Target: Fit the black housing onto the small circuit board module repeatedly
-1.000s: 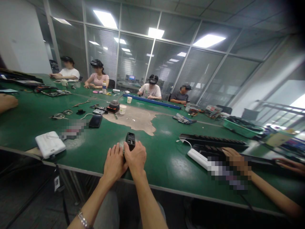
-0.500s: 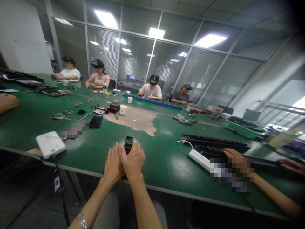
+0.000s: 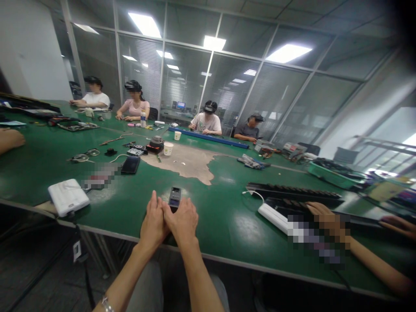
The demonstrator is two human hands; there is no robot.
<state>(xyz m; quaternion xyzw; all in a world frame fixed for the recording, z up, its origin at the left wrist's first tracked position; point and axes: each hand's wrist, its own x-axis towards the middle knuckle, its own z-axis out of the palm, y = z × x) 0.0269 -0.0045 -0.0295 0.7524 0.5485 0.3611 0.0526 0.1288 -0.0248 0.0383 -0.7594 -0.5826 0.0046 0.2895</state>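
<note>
A small black rectangular device [image 3: 175, 196], with dark recesses in its top end, is held upright-tilted just above the near part of the green table. My right hand [image 3: 183, 219] wraps its right side, the thumb reaching over toward the left hand. On the other side, my left hand [image 3: 152, 221] closes against the lower part of the device, one finger sticking up. Both hands meet at the thumbs and hide the device's lower end. The exact kind of device is not clear.
A white box [image 3: 69, 197] and a dark phone [image 3: 130, 165] lie to the left, a paper cup [image 3: 168, 148] beyond. On the right, a co-worker's hand [image 3: 320, 212] rests by a white power strip [image 3: 274, 218] and black slotted bars [image 3: 292, 193]. Several people sit across the table [image 3: 224, 208].
The device has turned slightly, its face catching more light. One finger of my left hand has lifted away from the others. My right hand has barely shifted.
</note>
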